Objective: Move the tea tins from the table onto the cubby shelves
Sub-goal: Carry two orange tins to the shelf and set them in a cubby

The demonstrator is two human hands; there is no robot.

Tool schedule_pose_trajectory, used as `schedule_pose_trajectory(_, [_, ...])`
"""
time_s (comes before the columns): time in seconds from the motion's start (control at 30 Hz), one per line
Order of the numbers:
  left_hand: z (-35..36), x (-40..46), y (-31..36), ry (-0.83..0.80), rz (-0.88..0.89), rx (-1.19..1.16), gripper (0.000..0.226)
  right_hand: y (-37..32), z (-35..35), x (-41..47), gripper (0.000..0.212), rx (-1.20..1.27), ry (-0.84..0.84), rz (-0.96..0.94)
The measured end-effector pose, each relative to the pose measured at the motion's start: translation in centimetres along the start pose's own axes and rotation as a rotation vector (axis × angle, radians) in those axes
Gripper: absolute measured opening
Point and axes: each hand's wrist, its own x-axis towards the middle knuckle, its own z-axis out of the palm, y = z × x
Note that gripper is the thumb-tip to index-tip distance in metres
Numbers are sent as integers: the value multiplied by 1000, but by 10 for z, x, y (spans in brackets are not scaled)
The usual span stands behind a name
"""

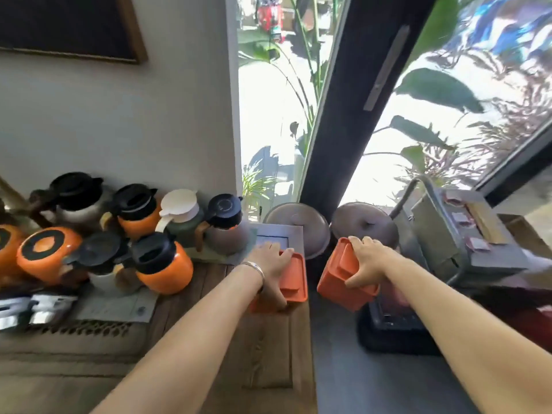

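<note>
Two orange rectangular tea tins are in my hands near the right end of a wooden table (268, 354). My left hand (273, 261) grips the left tin (294, 276) from above, thumb down its near side, with the tin at the table's corner. My right hand (369, 261) holds the right tin (337, 276) tilted in the air, past the table edge, over the grey floor. No cubby shelves are in view.
Several orange, black and grey thermos jugs (161, 264) crowd the table's left and back. Two round grey lidded pots (298, 222) stand behind the tins by a glass door. A grey cart (457, 234) and a black appliance (394, 327) sit to the right.
</note>
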Motion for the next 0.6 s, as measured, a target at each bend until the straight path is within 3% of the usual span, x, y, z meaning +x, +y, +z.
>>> schedule_pose_trajectory(0.33, [-206,69,183,59,401,71,94,174,-72,-205,101,140,162,438])
schedule_pose_trajectory(0.43, [-235,67,253,113,538,84,92,213,-70,-267,84,212,183,532])
schedule_pose_trajectory(0.6, [-257,51,367,177,708,173,99,257,-54,-361,87,280,232,673])
